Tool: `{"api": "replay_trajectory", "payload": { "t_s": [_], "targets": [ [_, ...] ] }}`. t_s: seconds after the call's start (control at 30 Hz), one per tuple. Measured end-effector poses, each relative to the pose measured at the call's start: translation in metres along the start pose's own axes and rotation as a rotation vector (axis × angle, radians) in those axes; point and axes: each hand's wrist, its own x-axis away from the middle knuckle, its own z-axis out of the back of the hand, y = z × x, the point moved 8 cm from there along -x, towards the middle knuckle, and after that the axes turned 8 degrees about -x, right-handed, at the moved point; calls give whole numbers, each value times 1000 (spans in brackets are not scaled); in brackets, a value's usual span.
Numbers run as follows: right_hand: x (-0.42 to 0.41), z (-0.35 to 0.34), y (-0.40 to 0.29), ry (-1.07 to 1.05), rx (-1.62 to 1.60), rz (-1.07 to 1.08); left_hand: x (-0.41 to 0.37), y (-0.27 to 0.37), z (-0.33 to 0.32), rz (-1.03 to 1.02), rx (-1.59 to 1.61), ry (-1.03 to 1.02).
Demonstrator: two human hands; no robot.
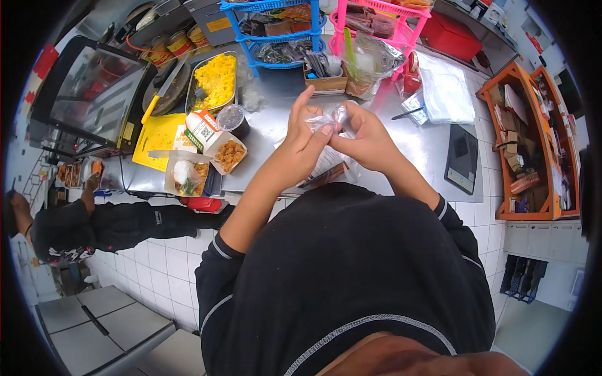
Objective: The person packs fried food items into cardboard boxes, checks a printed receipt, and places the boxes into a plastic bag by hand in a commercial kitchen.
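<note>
Both hands meet over the steel table point(263, 141), fingers on a small clear plastic bag point(320, 121). My left hand point(303, 136) pinches it between thumb and fingers, its index finger raised. My right hand point(360, 136) grips the other side of the plastic. Beneath my hands lie a printed paper point(324, 164) and a clear packet, partly hidden by my arms and shirt. To the left stand an open paper box of fried pieces point(230, 155), a lidded cup of dark liquid point(233, 120) and a box with a wrapped white item point(186, 173).
Behind are a cardboard box of sachets point(324, 84), blue point(277, 35) and pink point(378, 40) racks. A tablet point(462, 160) lies right. Left are a yellow board point(157, 141), a yellow-handled knife point(162, 91) and a tray of yellow food point(214, 80). A co-worker point(113, 225) stands far left.
</note>
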Motion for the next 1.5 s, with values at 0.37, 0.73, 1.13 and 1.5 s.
{"api": "replay_trajectory", "payload": {
  "t_s": [0.37, 0.73, 1.13, 1.5],
  "targets": [
    [-1, -24, -37, -269, 662, 99, -12, -65, -38, -103, -221, -328],
    [-32, 5, -27, -201, 869, 93, -1, -93, -55, 510, -40, -366],
    [-1, 26, 75, -7, 738, -112, -11, -36, -31, -226, -581, -14],
    [7, -5, 47, -23, 702, 333, -2, -82, -43, -157, -818, -349]
  ]
}}
